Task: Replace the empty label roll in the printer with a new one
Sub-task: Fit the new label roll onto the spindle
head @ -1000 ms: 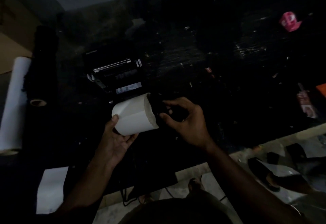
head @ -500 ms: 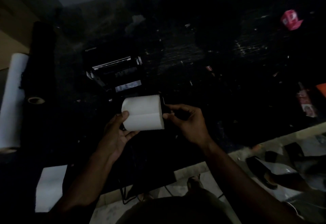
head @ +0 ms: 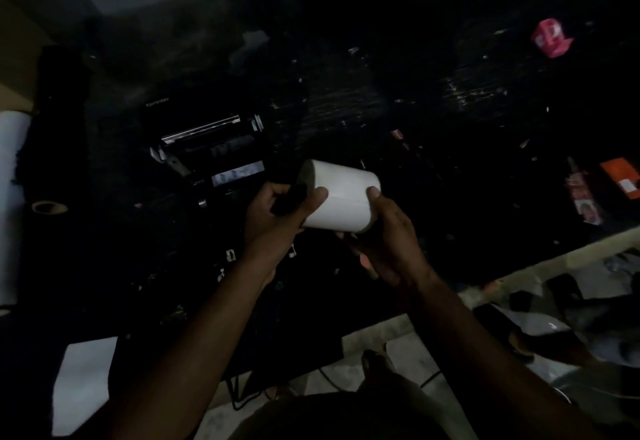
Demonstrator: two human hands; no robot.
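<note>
A white label roll lies on its side in the air just right of the open black printer, a little above the dark table. My left hand grips its left end, with a dark piece at the roll's core under the fingers. My right hand holds the right end, thumb on top and fingers beneath. The printer's lid stands open, showing a metal bar and a small pale label at the front.
A long white paper roll and a dark roll with a cardboard core lie at the far left. A white sheet sits at the near left. A red box and small packets lie right. Cables hang off the table's front edge.
Both hands carried the label roll to the right and turned it, so its open end now faces left. The left hand moved from below the roll to its left end.
</note>
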